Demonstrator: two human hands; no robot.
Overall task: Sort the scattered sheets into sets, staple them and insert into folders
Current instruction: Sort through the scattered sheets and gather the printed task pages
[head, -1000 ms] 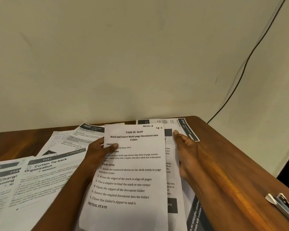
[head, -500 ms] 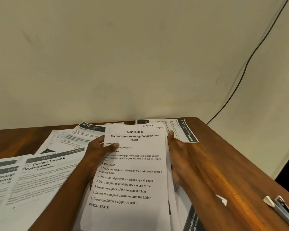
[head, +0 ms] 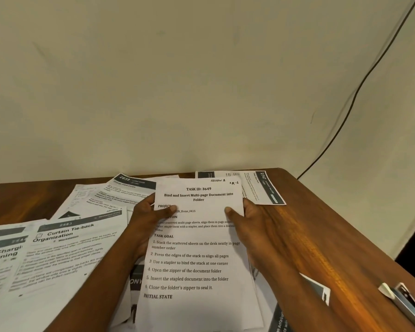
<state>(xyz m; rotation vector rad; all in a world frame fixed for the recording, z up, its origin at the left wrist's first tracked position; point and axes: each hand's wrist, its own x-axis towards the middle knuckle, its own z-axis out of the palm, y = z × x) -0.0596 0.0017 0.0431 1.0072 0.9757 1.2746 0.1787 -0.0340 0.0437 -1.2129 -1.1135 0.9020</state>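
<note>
Left hand (head: 147, 220) grips the left edge of the stack of sheets (head: 197, 257), thumb lying over the top page at the word PROJECT and hiding part of that line; the remaining fingers are tucked under the paper, not visible. Right hand (head: 247, 221) holds the right edge the same way, thumb on the page face, fingers curled behind. The stack sits at frame centre over the surface (head: 321, 224); whether it rests on the papers below or is lifted clear cannot be told. Top page: white, black print, headed "TASK ID: 3649", title "Bind and Insert Multi-page Document into Folder", six numbered steps, handwritten "SECTION 1" at its upper right corner. Edges of lower pages show offset along the right and bottom sides. No folder or other container can be made out. At 9 o'clock from the hands: the loose sheet headed "Curtain Tie-back Organization" (head: 67, 255), overlapping further sheets cut off by the left frame edge, their titles only partly legible. At 11 o'clock: sheet numbered 2659 (head: 132, 188), small print blurred. At 1 o'clock: sheet numbered 2747 (head: 261, 188), turned sideways. At 4 o'clock, on the brown wood: a metal stapler (head: 403, 303), cut off by the frame edge. Black cable (head: 359, 87) runs up the wall.
</note>
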